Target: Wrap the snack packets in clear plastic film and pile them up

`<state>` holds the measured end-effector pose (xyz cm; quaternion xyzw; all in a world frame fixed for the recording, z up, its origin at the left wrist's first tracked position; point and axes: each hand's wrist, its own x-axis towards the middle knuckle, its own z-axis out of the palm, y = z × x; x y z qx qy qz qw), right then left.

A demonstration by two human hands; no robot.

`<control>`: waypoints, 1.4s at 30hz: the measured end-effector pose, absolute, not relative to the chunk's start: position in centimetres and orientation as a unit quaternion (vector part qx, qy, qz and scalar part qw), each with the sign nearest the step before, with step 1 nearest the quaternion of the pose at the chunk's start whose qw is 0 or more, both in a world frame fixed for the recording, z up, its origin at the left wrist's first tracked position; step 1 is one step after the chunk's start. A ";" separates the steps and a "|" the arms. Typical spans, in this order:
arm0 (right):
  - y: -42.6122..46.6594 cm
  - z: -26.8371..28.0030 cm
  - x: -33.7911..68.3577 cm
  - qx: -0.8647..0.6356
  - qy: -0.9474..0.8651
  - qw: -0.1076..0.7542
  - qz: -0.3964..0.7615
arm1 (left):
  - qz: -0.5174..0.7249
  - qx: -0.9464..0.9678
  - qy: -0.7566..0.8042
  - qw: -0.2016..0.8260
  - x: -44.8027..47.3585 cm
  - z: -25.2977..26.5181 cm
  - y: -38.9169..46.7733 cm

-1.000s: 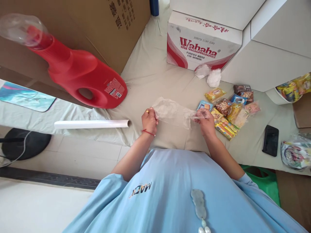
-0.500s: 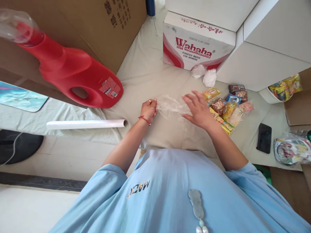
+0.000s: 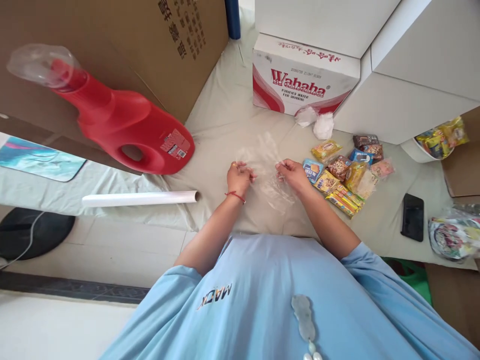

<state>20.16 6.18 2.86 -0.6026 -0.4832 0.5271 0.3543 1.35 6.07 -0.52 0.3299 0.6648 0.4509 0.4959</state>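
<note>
A sheet of crumpled clear plastic film (image 3: 265, 172) stretches between my two hands above the cloth-covered table (image 3: 221, 130). My left hand (image 3: 240, 179) is closed on its left edge, with a red cord on the wrist. On the other side my right hand (image 3: 291, 175) pinches the film between thumb and fingers. Just right of that hand lies a group of small wrapped snacks (image 3: 340, 167) in yellow, brown, blue and pink packs.
To the left stand a red jug (image 3: 150, 135) and a white roll (image 3: 140, 198). Two crumpled white bundles (image 3: 323, 126) lie by the Wahaha box (image 3: 300, 82). Rightward are a phone (image 3: 413, 217), a white tub of snacks (image 3: 416, 150) and a plastic-wrapped bundle (image 3: 452, 235).
My right hand has gone from spread fingers to a pinch on the film. Both hands have drawn closer together, and the view has shifted slightly.
</note>
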 end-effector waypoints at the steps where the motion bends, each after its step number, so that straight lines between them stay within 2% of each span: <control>1: 6.3 2.6 20.7 -0.599 -0.427 0.380 0.560 | 0.447 0.330 0.669 0.494 1.0 -0.8 6.9; 4: 6.8 2.0 22.4 -0.602 -0.355 0.408 0.588 | 0.428 0.357 0.687 0.465 -0.3 -1.4 9.4; 8: 6.9 0.8 23.8 -0.649 -0.420 0.379 0.509 | 0.391 0.434 0.696 0.418 -2.0 -1.6 11.5; 10: 6.8 0.0 24.1 -0.677 -0.476 0.354 0.437 | 0.376 0.486 0.709 0.345 -2.5 -1.1 11.7; 13: 6.5 -0.7 24.0 -0.695 -0.534 0.320 0.360 | 0.397 0.568 0.697 0.183 -2.4 0.3 10.9; 16: 6.3 -0.7 23.8 -0.697 -0.553 0.309 0.334 | 0.340 0.757 0.549 0.098 -1.6 1.9 9.2; 19: 6.4 -0.3 23.9 -0.705 -0.557 0.299 0.321 | 0.213 0.894 0.373 0.128 -1.0 2.6 7.6; 21: 6.4 0.0 24.2 -0.715 -0.554 0.291 0.314 | 0.165 0.911 0.345 0.155 -1.4 2.4 6.9; 29: 6.3 0.1 25.1 -0.732 -0.546 0.281 0.295 | 0.112 0.887 0.391 0.217 -6.1 2.2 5.9; 36: 6.3 -0.3 24.6 -0.736 -0.541 0.291 0.284 | -0.048 0.826 0.543 0.145 -5.7 3.3 5.1; 39: 6.3 -0.4 24.4 -0.740 -0.540 0.293 0.274 | -0.033 0.810 0.576 0.109 -4.9 3.2 5.5; 42: 6.5 -0.5 24.2 -0.741 -0.545 0.294 0.260 | 0.050 0.819 0.566 0.076 -4.2 3.0 6.9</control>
